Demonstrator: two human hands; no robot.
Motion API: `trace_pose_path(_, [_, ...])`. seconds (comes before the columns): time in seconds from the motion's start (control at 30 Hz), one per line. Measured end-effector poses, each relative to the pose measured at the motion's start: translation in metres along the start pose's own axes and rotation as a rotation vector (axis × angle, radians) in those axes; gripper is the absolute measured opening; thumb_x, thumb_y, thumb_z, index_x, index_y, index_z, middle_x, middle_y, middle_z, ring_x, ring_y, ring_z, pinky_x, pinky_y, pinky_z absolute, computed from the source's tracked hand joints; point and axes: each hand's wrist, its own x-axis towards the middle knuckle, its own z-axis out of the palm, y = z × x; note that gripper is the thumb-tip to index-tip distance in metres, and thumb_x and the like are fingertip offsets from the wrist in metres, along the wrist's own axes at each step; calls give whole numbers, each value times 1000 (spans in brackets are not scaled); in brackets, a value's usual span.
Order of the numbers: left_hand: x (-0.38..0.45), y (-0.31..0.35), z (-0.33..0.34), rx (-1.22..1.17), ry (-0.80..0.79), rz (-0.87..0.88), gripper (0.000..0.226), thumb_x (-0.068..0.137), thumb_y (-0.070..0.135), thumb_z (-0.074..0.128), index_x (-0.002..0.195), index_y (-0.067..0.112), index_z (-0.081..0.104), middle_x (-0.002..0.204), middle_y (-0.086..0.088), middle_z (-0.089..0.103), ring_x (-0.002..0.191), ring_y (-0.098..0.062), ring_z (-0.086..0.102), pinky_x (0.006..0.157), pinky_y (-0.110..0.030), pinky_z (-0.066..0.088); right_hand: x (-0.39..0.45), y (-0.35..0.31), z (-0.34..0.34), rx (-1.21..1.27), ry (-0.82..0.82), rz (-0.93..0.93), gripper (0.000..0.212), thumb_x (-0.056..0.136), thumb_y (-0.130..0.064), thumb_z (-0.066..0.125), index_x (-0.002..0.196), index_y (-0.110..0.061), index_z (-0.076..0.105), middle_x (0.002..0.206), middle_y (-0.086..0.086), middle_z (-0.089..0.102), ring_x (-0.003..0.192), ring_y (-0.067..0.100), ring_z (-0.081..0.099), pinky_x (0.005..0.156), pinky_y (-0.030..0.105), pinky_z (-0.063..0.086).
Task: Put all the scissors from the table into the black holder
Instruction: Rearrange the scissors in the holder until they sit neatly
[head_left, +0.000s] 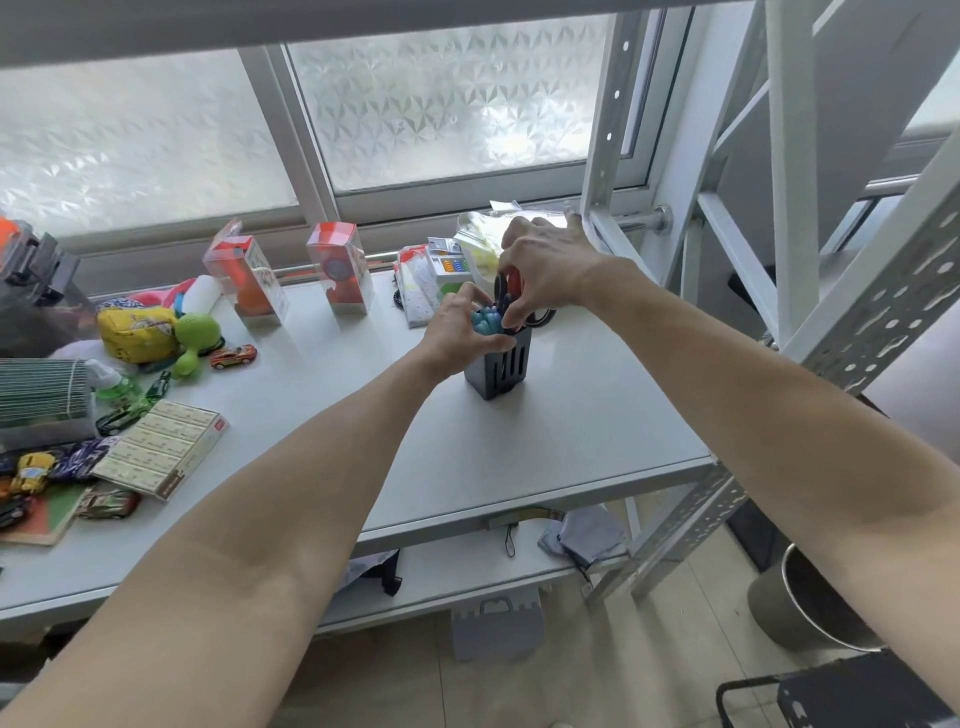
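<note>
At the table's (571, 415) 1 o'clock corner, the black holder (498, 366) stands upright; the left hand (462, 332) wraps its rim beside blue handles (487, 321); the right hand (545, 270) pinches red-and-black scissors (511, 283) down into it; no other loose scissors appear, so the task seems nearly complete.

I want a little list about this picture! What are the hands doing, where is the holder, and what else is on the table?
left hand: steadies the top of the black slotted plastic holder, touching blue handles in it
right hand: grips red-and-black handled scissors at the holder's top
holder: upright on the grey table, near its right end
scissors left lying on table: none visible
other things at left: small red toy car, green round-headed toy, flat cream box
</note>
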Motion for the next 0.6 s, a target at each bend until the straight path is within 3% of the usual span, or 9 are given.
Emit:
trace_pose_path(0.17, [4, 1, -1, 63, -73, -19, 71, 75, 33, 81, 136, 18, 48, 131, -11, 45, 118, -26, 51, 102, -42, 49, -4, -3, -1, 35, 102, 4, 50, 68, -53, 79, 103, -18, 69, 128, 2, 49, 122, 20, 49, 116, 62, 4])
trace_pose_path(0.27, [5, 2, -1, 84, -60, -11, 66, 73, 30, 82, 131, 16, 52, 127, -12, 50, 114, -27, 55, 100, -43, 50, -5, -11, 3, -50, 219, 63, 40, 75, -49, 75, 99, -17, 68, 131, 7, 50, 126, 24, 47, 116, 65, 5])
trace_pose_path(0.4, [2, 4, 4, 121, -23, 33, 61, 72, 29, 83, 125, 16, 55, 123, -11, 52, 113, -26, 54, 99, -43, 49, -8, -16, 11, -125, 215, 193, 51, 77, -57, 70, 107, -15, 68, 136, 11, 47, 131, 27, 43, 116, 65, 3])
trace_pose_path(0.6, [-4, 0, 8, 90, 52, 64, 61, 73, 28, 82, 124, 21, 49, 120, -12, 52, 111, -26, 55, 97, -41, 50, -10, -22, 16, -68, 311, 200, 44, 81, -52, 70, 102, -13, 70, 133, 9, 48, 128, 26, 43, 116, 64, 4])
